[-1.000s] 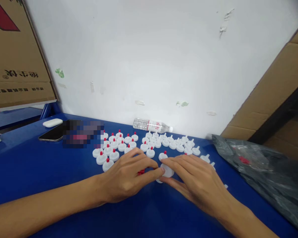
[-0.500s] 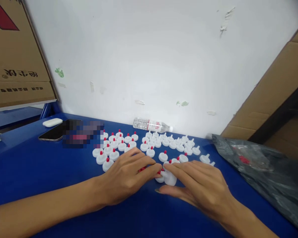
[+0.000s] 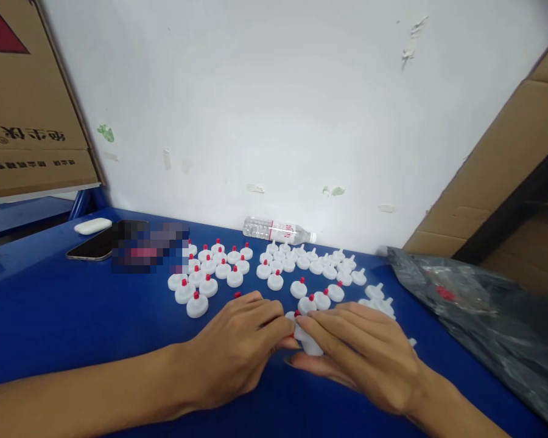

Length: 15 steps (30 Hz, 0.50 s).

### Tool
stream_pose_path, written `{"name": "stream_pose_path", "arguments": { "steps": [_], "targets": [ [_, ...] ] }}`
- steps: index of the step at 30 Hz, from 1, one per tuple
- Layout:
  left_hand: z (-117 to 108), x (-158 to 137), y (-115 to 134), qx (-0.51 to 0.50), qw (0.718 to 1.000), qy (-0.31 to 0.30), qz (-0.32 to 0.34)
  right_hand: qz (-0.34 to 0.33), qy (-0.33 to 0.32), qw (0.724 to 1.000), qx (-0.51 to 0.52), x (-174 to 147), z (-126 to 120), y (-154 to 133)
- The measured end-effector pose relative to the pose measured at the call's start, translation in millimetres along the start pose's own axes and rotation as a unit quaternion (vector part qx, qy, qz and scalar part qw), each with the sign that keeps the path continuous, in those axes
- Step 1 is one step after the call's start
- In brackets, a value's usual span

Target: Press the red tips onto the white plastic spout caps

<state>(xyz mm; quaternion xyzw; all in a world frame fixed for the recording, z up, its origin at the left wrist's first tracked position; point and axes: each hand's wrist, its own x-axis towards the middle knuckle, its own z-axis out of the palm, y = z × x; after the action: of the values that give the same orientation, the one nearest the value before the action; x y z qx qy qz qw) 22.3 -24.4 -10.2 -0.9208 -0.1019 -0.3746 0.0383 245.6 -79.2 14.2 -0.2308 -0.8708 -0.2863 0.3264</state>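
Observation:
My right hand [image 3: 369, 350] is closed around a white nozzle cap [image 3: 311, 345], tilted with its spout toward my left hand. My left hand [image 3: 242, 340] pinches a small red tip cap [image 3: 293, 335] at that spout; the fingers mostly hide it. Around my hands stand several white nozzle caps with red tips [image 3: 197, 306]. Farther back and to the right are several bare white nozzle caps [image 3: 316, 266], some partly behind my right hand. A loose red tip cap [image 3: 237, 294] lies just beyond my left hand.
A clear plastic bottle [image 3: 278, 231] lies along the white wall. To the left are a phone [image 3: 91, 245], a white case [image 3: 92, 226] and a blurred-out item. A dark plastic bag [image 3: 484, 328] covers the right edge, near cardboard [image 3: 497, 152]. A printed carton [image 3: 31, 109] stands far left.
The left fingers have curled in tighter and moved against the spout of the held white nozzle cap, which has tipped toward them. A loose red tip cap now shows beyond the left hand.

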Motion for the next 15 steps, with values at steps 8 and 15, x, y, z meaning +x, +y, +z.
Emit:
{"name": "stream_pose_path", "arguments": {
  "steps": [8, 15],
  "targets": [
    [0.4, -1.7, 6.1, -0.030, 0.999, -0.007, -0.031, -0.005, -0.011, 1.000, -0.015, -2.2, 1.2, -2.4],
    [-0.9, 0.7, 11.4, -0.067, 0.996, 0.014, -0.059, -0.003, -0.025, 0.999, -0.024, -8.2, 2.8, -4.5]
  ]
}}
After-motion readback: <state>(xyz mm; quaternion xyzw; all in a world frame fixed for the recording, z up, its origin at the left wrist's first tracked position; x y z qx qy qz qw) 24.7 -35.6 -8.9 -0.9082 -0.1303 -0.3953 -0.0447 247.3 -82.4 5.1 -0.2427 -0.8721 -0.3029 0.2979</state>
